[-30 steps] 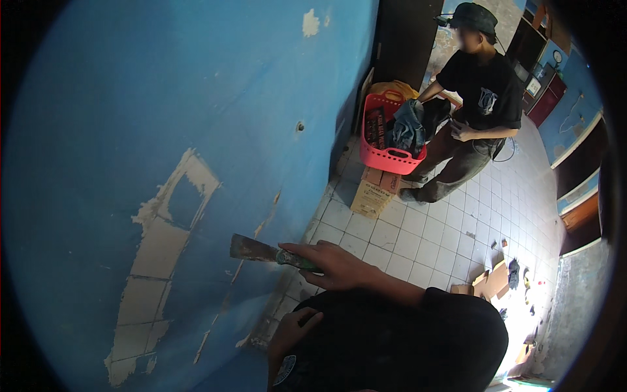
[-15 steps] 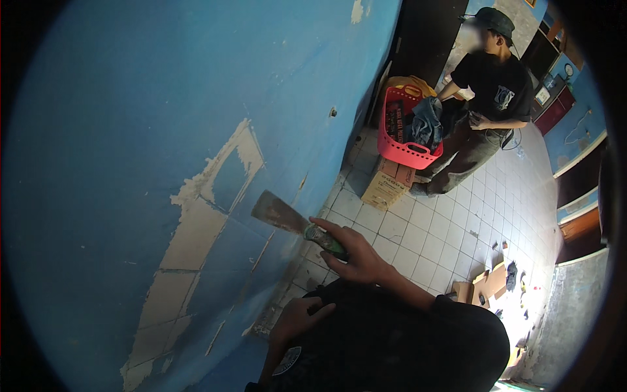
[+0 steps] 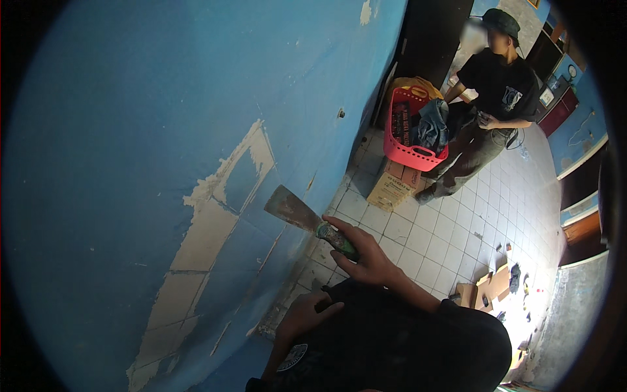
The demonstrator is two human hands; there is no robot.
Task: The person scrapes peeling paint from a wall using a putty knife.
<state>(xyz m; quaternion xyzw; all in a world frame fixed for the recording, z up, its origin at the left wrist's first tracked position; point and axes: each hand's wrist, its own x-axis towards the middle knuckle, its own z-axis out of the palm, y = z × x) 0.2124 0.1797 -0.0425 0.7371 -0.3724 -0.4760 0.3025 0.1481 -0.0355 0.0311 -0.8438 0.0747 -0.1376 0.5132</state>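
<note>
A paint scraper (image 3: 295, 210) with a wide, worn metal blade and a green handle is in my right hand (image 3: 371, 256). My fingers wrap round the handle, and the index finger reaches toward the blade's neck. The blade points up and left, in front of the blue wall (image 3: 130, 130); whether it touches the wall I cannot tell. Low by my black shirt is my left hand (image 3: 304, 317), its thumb stretched to the right and its other fingers mostly hidden. On the wall, a long stripped patch (image 3: 204, 235) shows pale plaster with ragged paint edges.
A co-worker (image 3: 499, 78) in black shirt and hat stands beyond a pink basket (image 3: 418, 157) of clothes set on a cardboard box (image 3: 390, 191). White floor tiles (image 3: 450, 228) run to the right, with flattened cardboard (image 3: 493, 287) and small scattered items. A bolt-like fitting (image 3: 341, 113) sticks out of the wall.
The whole view has shifted slightly, so wall, basket and co-worker appear a little further right. My right hand still grips the scraper in nearly the same pose.
</note>
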